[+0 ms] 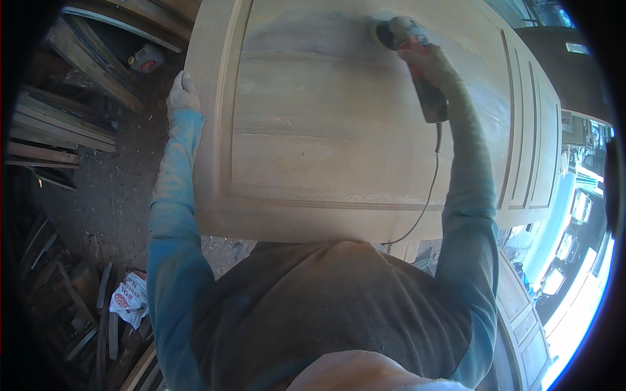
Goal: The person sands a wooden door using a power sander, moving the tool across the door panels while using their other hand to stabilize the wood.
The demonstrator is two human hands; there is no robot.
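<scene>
A large pale wooden door (313, 156) with recessed panels and raised moulding lies flat before me. My right hand (435, 65) is wrapped round the body of a red and black angle grinder (427, 98). Its round disc (385, 34) meets the far part of the big panel, where the wood looks greyish and hazy. The grinder's cord (433, 176) runs back over the near edge. My left hand (183, 94) is closed on the door's left edge; its fingers are partly hidden.
Wooden boards (65, 120) lean in stacks at the left. A whitish container (147, 58) with red stands among them, and a white printed sack (130, 298) lies on scrap wood. Another panelled door (525, 319) is at the lower right, near a bright opening.
</scene>
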